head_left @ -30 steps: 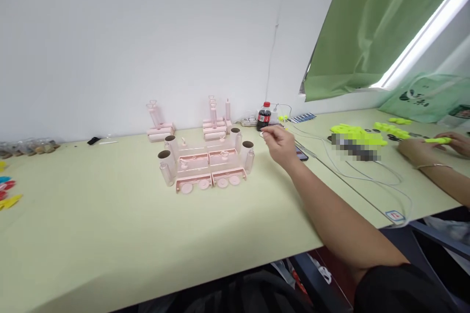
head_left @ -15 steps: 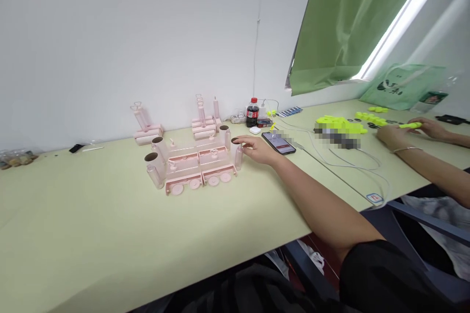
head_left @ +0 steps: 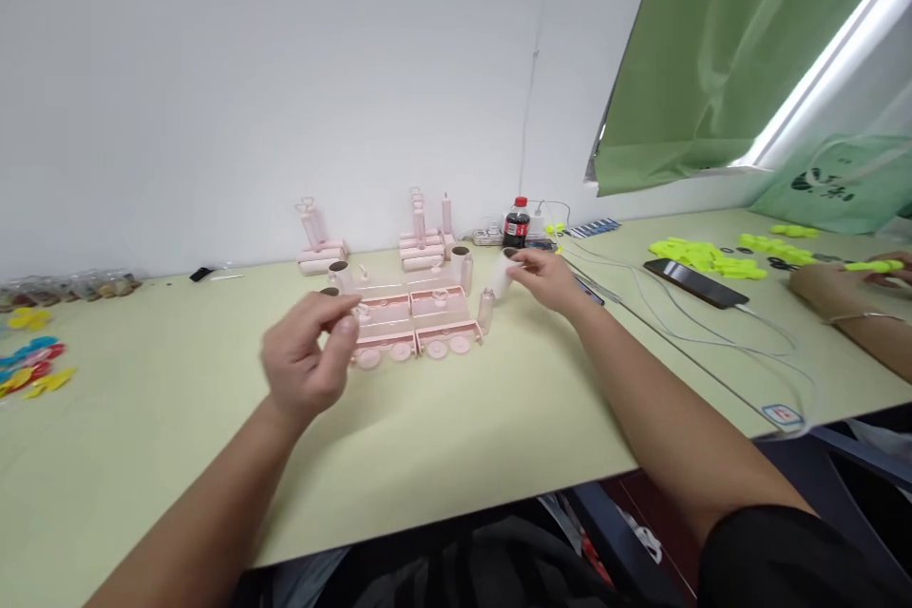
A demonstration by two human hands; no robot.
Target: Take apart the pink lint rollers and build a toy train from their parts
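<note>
My right hand (head_left: 545, 280) grips a white roll (head_left: 501, 274) with a brown cardboard core, fingertips at its top. It is tilted, beside a small clear pink bottle (head_left: 485, 312). Nothing shows in my left hand (head_left: 310, 351); its fingers are partly bent, with the thumb apart from the forefinger. That hand hovers in front of another roll (head_left: 329, 292), mostly hidden behind it. Between the hands lie pink cases (head_left: 447, 334) with round discs on their near sides. Farther back stand two more white rolls (head_left: 342, 279), one next to another small bottle (head_left: 466, 274).
Pink parts with upright handles (head_left: 420, 228) stand along the wall. A cola bottle (head_left: 517, 223), cables, a phone (head_left: 694, 283) and yellow-green pieces (head_left: 705, 258) lie to the right, near a co-worker's hands (head_left: 830, 290). Coloured pieces (head_left: 35, 361) and small jars (head_left: 85, 287) are at left.
My left hand has come into view over the left side of the cases. My right hand has taken the near right roll and moved it away from the small bottle. The view has turned left.
</note>
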